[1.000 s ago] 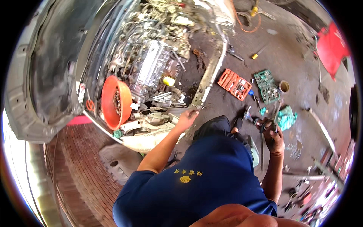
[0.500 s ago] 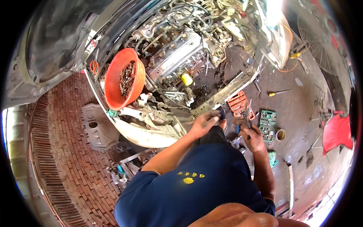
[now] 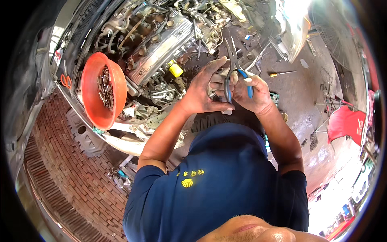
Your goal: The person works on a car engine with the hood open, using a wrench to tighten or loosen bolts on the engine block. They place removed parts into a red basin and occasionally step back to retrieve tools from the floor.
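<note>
Long-nose pliers [image 3: 231, 64] with blue and black handles are in my right hand [image 3: 258, 96], raised before my chest. Their jaws are slightly parted and point away from me, and the handles are spread. Just left of them is my left hand [image 3: 198, 89], its thumb and forefinger wide apart in a C shape around the pliers' left handle. Whether it touches the pliers I cannot tell. Beyond my hands lies an open engine bay with a silvery engine cover [image 3: 163, 46] and a yellow cylindrical part [image 3: 175, 69].
An orange bowl [image 3: 91, 94] of bolts and metal parts rests on the car's front edge, near orange-handled scissors [image 3: 65, 78]. A grey metal pan [image 3: 86, 135] lies on the brick floor. At right are a screwdriver [image 3: 283, 74] and a red folding chair [image 3: 347, 124].
Both hands have risen and come together in front of me. The pliers moved up and left with my right hand, and their handles have spread. The view has shifted right.
</note>
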Available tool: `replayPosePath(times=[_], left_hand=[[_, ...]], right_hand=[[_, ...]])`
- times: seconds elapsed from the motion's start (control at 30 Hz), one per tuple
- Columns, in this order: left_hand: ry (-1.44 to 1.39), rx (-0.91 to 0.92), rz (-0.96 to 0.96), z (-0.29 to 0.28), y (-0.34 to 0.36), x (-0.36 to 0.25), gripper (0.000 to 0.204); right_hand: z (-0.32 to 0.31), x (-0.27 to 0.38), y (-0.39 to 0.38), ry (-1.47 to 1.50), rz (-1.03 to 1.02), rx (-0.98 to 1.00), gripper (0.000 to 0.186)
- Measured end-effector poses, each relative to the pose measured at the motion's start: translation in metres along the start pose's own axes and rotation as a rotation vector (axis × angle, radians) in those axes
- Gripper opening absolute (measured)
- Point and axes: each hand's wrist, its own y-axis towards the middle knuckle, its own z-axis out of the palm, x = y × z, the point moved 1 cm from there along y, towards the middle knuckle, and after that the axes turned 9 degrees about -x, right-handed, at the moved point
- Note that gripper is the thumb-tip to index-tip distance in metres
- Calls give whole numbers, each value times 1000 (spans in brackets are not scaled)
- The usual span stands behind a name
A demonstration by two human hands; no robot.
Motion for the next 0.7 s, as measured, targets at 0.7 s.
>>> replayPosePath(times=[0.7], left_hand=[[245, -400, 28, -21, 35, 17, 82]], right_hand=[[39, 77, 95, -654, 291, 58, 36]])
